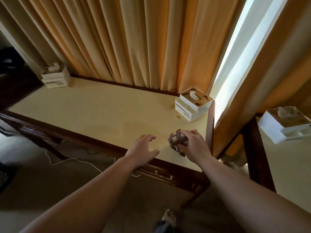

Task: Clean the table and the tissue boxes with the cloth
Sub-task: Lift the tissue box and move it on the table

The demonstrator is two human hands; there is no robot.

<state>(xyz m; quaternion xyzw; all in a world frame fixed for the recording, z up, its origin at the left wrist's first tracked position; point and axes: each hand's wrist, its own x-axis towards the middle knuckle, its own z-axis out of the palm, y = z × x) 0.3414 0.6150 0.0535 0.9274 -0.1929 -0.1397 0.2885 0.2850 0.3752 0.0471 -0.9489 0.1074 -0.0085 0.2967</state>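
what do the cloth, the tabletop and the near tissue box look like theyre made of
Cloth: woven fabric, judging by its checked pattern and soft bunching in the right hand.
Tabletop: smooth cream surface, perhaps laminate or painted, in a dark glossy wood frame.
Tissue box: white, likely plastic, with a brown, wood-look top.

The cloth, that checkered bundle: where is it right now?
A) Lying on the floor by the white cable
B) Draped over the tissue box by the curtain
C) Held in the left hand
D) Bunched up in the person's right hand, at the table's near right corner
D: the cloth is bunched in the right hand over the table, while the left hand is spread and holds nothing.
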